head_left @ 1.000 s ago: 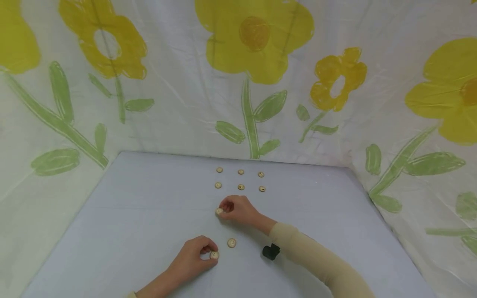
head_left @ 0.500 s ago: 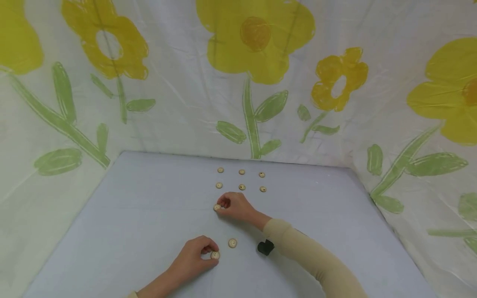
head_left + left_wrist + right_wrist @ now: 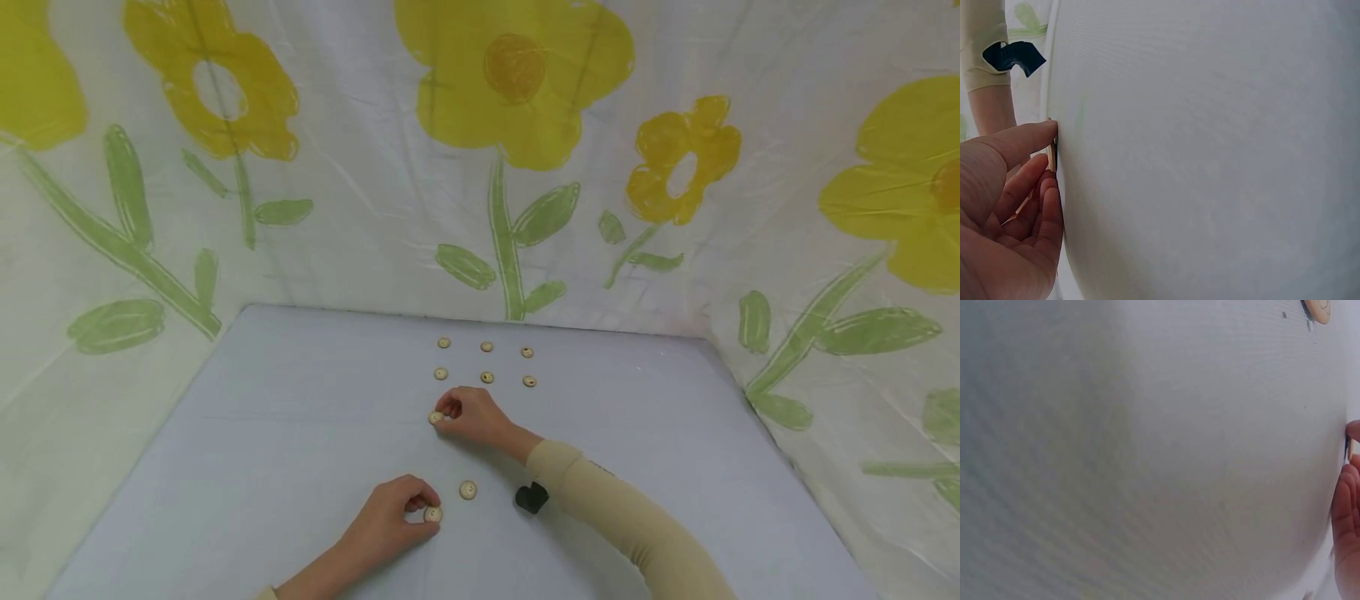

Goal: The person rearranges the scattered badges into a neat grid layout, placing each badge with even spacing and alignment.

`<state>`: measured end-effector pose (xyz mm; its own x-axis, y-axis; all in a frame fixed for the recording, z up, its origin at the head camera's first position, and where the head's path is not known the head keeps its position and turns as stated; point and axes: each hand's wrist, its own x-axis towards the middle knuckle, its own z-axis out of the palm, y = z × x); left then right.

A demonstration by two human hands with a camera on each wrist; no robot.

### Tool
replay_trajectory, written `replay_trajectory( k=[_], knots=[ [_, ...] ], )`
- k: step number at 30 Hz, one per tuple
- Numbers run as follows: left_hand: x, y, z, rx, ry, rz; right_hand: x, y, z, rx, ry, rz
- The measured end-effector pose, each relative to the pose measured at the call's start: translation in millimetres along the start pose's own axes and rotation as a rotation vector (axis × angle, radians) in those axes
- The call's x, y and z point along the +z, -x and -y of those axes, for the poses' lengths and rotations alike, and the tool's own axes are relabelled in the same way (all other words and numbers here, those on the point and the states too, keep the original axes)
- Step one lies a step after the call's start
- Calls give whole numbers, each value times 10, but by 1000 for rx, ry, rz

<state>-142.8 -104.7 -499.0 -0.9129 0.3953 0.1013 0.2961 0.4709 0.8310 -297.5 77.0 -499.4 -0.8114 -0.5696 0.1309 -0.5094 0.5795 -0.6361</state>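
Between thumb and fingers of my left hand (image 3: pixel 384 518) is a small round wooden disc (image 3: pixel 432 514), flat on the table near the front. Farther back, my right hand (image 3: pixel 477 415) pinches a second wooden disc (image 3: pixel 435 417) at the table surface. A third disc (image 3: pixel 468 489), pale with small dark marks, lies untouched just right of the left hand. The left wrist view shows the held disc (image 3: pixel 1053 155) edge-on between thumb and fingertips. At the far right of the right wrist view, only part of the right hand (image 3: pixel 1347 509) appears.
Behind the right hand, several similar discs lie in two rows, among them a back-left disc (image 3: pixel 444 342) and a front-right disc (image 3: pixel 529 381). A black wrist device (image 3: pixel 532 497) hangs under the right sleeve (image 3: pixel 622 508). Flower-printed curtain (image 3: pixel 360 217) closes off the table's (image 3: pixel 285 392) back.
My right hand has shifted slightly left and away with its disc, then stayed nearly still over the last half second. The left hand has kept its place.
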Motion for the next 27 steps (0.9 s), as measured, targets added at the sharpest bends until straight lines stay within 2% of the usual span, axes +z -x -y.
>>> replay_trajectory(
  k=[6,13,27],
  knots=[
    [-3,-3,-19,-2,3,0,-18,4,16,44,-29,18],
    [6,2,-5,-3,5,-2,-16,6,7,53,-45,28],
    [-1,-11,-25,-24,-13,6,-37,131,-32,36,-99,-34]
  ],
)
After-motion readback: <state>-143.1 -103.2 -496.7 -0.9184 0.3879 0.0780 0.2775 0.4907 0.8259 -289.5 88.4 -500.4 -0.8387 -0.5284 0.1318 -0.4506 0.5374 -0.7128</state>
